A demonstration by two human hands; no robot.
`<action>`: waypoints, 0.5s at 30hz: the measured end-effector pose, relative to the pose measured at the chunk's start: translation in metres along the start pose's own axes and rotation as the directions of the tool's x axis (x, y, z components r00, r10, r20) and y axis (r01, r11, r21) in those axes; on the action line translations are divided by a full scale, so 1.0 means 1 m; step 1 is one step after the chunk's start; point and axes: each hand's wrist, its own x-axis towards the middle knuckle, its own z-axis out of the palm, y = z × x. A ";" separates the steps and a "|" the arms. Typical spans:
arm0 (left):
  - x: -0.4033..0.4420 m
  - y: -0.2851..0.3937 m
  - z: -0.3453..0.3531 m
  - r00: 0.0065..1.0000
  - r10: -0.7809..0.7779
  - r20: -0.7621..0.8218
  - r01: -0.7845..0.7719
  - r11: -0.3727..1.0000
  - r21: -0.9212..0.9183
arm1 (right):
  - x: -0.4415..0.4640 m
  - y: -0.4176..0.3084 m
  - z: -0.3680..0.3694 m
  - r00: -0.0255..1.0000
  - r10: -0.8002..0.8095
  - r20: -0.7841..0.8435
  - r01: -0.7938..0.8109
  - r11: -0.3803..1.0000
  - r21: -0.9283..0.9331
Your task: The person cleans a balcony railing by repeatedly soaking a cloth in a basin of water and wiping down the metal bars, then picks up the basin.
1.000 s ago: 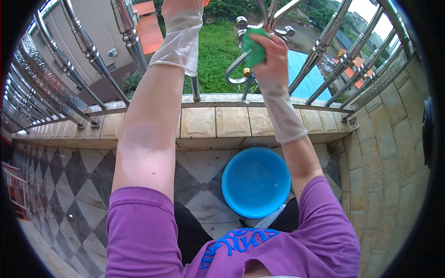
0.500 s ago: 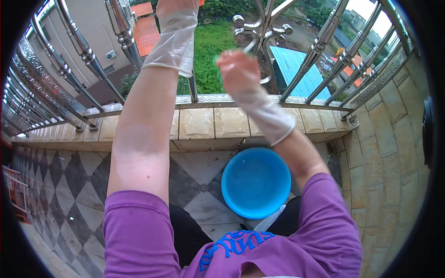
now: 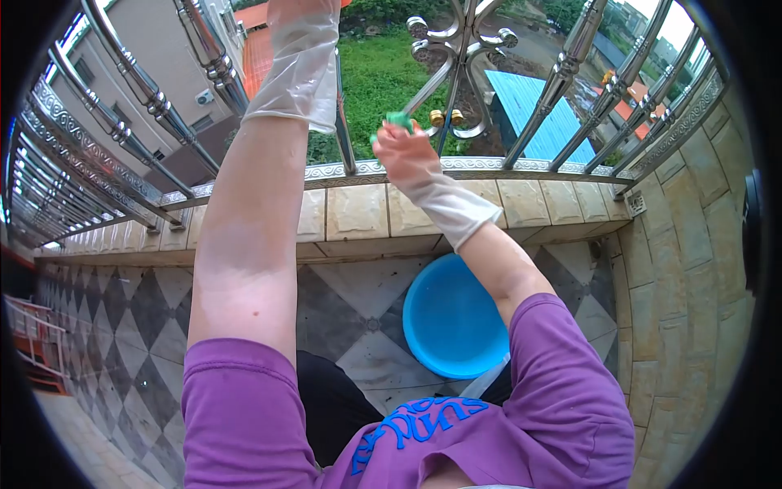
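My right hand [image 3: 405, 153], in a thin clear glove, is closed around a green cloth [image 3: 398, 121] that shows above its fingers. It is in front of the metal railing [image 3: 464, 61], left of the gold-coloured balls on the scrollwork. My left arm reaches up to the top edge of the view. Of my left hand [image 3: 303, 20], also gloved, only the lower part shows; its fingers are out of frame. A blue basin [image 3: 456, 318] stands on the floor below my right forearm.
A tiled ledge [image 3: 356, 211] runs under the railing. At the right is a tiled wall [image 3: 680, 277]. The floor has grey and white tiles [image 3: 358, 285]. Beyond the railing are grass, a blue roof [image 3: 542, 118] and a building. A rack [image 3: 32, 342] is at far left.
My right hand has moved left and down from the scrollwork with the green cloth. My left arm has shifted slightly left. The view has turned a little, so the basin appears further right.
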 end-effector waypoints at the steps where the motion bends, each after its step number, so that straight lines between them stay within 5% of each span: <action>1: -0.004 0.020 -0.009 0.970 -0.244 0.002 0.205 0.809 -0.551 | -0.016 -0.002 0.002 1.000 0.002 0.028 -0.005 0.994 0.113; 2: -0.007 0.030 -0.013 0.889 -0.436 0.138 0.293 0.311 -0.904 | -0.054 -0.003 0.011 0.979 0.203 -0.002 -0.194 0.935 0.297; 3: -0.003 0.016 -0.003 0.965 -0.238 0.110 0.212 0.456 -0.865 | -0.079 -0.005 0.019 0.918 0.396 0.003 -0.350 0.809 0.473; 5: 0.006 -0.025 0.021 0.977 0.175 0.122 -0.027 0.667 -0.744 | -0.063 -0.005 0.007 0.907 0.405 -0.117 -0.311 0.829 0.464; 6: 0.005 -0.024 0.014 0.975 0.043 0.218 0.183 0.400 -0.898 | -0.053 -0.006 -0.009 0.894 0.416 -0.170 -0.301 0.835 0.460; 8: 0.001 0.008 -0.004 0.952 -0.267 0.147 0.268 0.506 -0.820 | -0.033 -0.004 -0.040 0.856 0.436 -0.279 -0.289 0.850 0.441; 12: -0.002 0.021 -0.017 0.941 -0.324 0.099 0.277 0.566 -0.776 | -0.017 -0.018 -0.010 0.822 0.516 -0.242 -0.487 0.856 0.174; 15: -0.010 0.019 -0.019 0.931 -0.349 0.103 0.285 0.522 -0.804 | -0.013 -0.014 -0.005 0.761 0.636 -0.127 -0.557 0.742 0.374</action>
